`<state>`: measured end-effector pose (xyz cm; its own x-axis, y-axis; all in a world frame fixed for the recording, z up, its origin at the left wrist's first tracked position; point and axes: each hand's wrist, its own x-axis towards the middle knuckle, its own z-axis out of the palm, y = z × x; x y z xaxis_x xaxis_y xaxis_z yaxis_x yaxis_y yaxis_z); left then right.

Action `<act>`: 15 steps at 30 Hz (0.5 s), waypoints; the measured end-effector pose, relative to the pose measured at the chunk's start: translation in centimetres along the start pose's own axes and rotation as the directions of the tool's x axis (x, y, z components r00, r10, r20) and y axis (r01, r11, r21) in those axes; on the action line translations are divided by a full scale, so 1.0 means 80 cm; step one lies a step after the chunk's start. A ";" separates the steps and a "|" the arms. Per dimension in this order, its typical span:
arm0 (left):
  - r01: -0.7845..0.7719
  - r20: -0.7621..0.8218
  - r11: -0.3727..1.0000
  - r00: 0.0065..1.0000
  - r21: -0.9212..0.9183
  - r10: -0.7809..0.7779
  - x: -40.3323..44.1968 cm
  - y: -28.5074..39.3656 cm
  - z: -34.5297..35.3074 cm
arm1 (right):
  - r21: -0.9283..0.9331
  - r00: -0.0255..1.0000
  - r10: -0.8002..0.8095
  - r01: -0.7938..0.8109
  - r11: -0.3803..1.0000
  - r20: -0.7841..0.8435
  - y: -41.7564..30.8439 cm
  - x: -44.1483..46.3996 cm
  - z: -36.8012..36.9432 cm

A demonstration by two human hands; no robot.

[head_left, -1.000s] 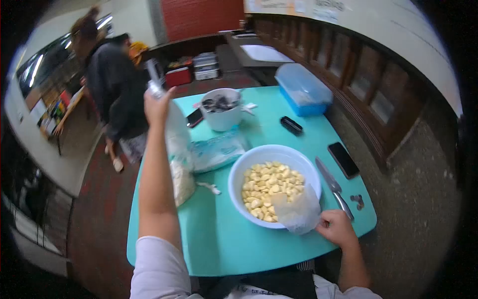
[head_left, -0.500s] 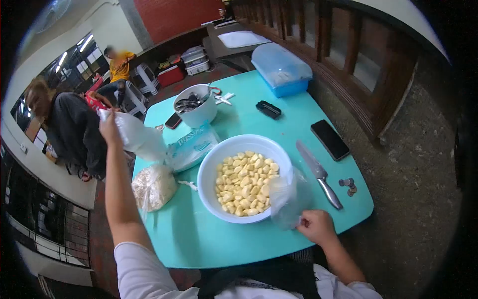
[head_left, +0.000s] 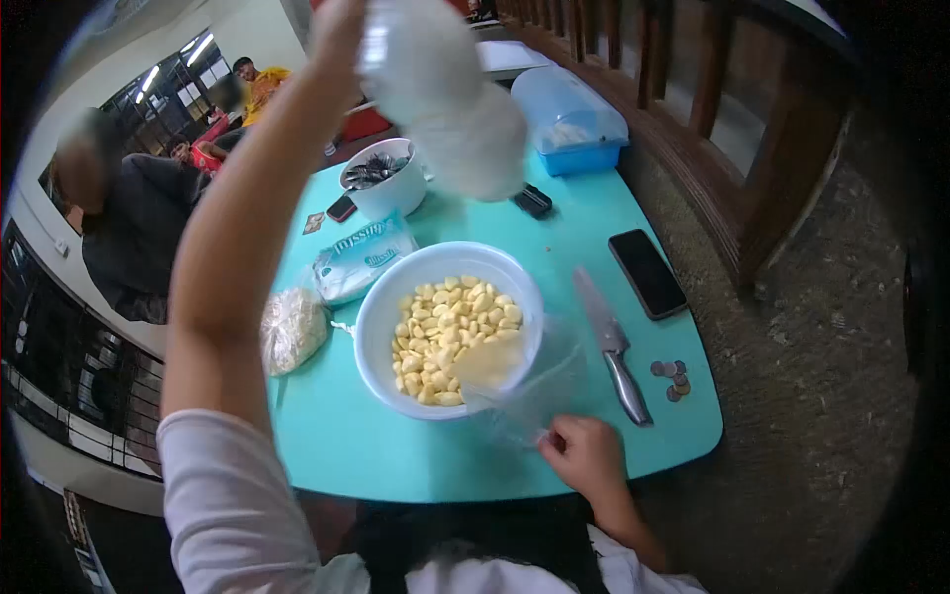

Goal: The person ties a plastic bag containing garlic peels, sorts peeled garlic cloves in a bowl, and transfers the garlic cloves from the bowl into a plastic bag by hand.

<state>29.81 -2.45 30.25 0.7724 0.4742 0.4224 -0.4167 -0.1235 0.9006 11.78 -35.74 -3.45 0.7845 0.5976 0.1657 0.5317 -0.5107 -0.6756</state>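
Left hand (head_left: 341,30): raised high at the top edge of view, blurred and partly cut off; closed on the upper end of a bulging, whitish translucent plastic bag (head_left: 450,104), exact finger placement too hidden to tell.
Right hand (head_left: 584,450): low at the near side of the turquoise, round-cornered counter (head_left: 396,465); pinching the edge of a thin, clear plastic bag (head_left: 529,396) between thumb and fingers.
Clear bag: spread across the near right rim of a round, pale-blue plastic basin (head_left: 366,342), with part of the contents seen through the film.
Pale-yellow peeled cloves (head_left: 435,332): heaped inside the basin, near the middle of the counter.
Left of basin: white-and-teal plastic tissue pack (head_left: 361,259); knotted clear bag of off-white contents (head_left: 294,332), just beside the pack.
Beyond basin: white round bucket (head_left: 396,198) of dark metal utensils (head_left: 374,168); small dark phone (head_left: 341,208) beside the bucket; little black case (head_left: 533,202); blue plastic box with translucent lid (head_left: 574,124) at the far end.
Right of basin: silver kitchen knife (head_left: 616,346), handle toward the near side; large black phone (head_left: 648,275); small cluster of coins (head_left: 675,376).
Background, left: person in dark clothing (head_left: 139,223); person in yellow top (head_left: 262,91), farther off.
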 end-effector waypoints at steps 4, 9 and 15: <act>-0.009 0.043 0.996 0.999 -0.091 0.013 0.028 -0.095 0.116 | 0.117 0.999 -0.054 0.054 0.992 -0.003 0.005 -0.008 -0.001; -0.154 -0.070 0.988 0.986 -0.007 0.153 0.019 -0.173 0.238 | -0.031 0.977 -0.211 0.210 0.977 -0.018 0.022 -0.011 0.017; -0.238 -0.076 0.964 0.966 0.122 0.248 0.053 -0.265 0.321 | 0.071 0.942 -0.336 0.336 0.939 -0.020 0.024 -0.004 0.013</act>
<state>54.22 -20.18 15.53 0.6064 0.4936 0.6235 -0.5265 -0.3384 0.7799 12.25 -36.26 -5.57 0.5667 0.7218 0.3973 0.7406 -0.2350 -0.6295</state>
